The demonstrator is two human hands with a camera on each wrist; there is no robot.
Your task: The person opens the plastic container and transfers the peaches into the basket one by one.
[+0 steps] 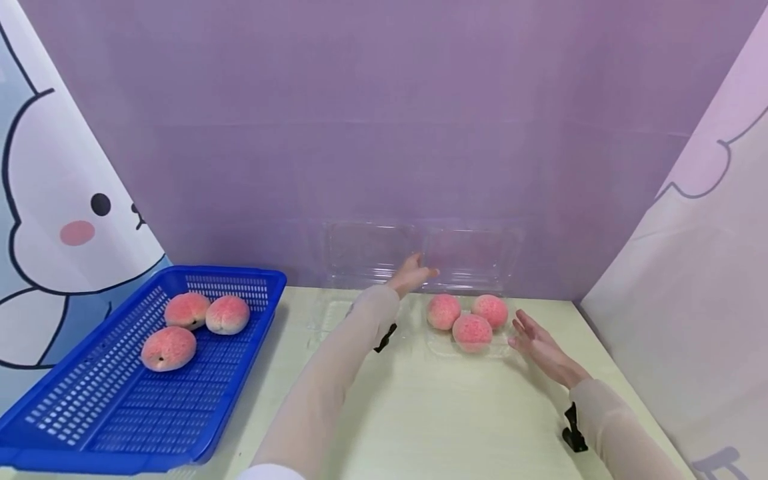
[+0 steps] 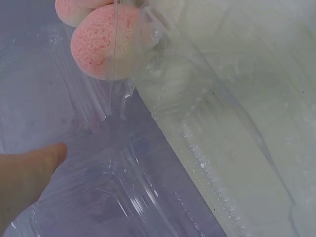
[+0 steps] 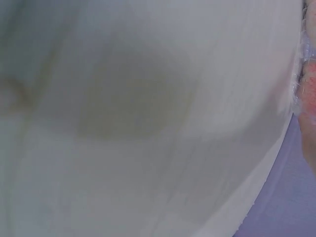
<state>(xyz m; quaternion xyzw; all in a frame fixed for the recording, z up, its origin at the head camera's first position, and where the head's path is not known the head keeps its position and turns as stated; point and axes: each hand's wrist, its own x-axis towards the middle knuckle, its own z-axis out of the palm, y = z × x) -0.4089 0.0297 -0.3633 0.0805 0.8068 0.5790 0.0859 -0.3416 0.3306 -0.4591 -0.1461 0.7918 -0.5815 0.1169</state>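
A clear plastic clamshell container [image 1: 333,319] lies on the table, its transparent lid [image 1: 471,253] raised against the purple backdrop. Three pink peaches [image 1: 472,332] sit together in its right compartment; the left one holds none. My left hand [image 1: 413,273] reaches in front of the lid, fingers extended and holding nothing. In the left wrist view the thumb [image 2: 37,170] overlaps the see-through lid, with a peach [image 2: 101,47] above. Beside the container's right end is my right hand [image 1: 543,348], its fingers loosely straight, nothing in its grasp.
On the left of the table stands a blue plastic basket [image 1: 240,393] with three more peaches [image 1: 169,349] in it. A purple backdrop [image 1: 384,120] rises behind the table. Printed panels with cartoon drawings [image 1: 78,187] close off the left and right sides.
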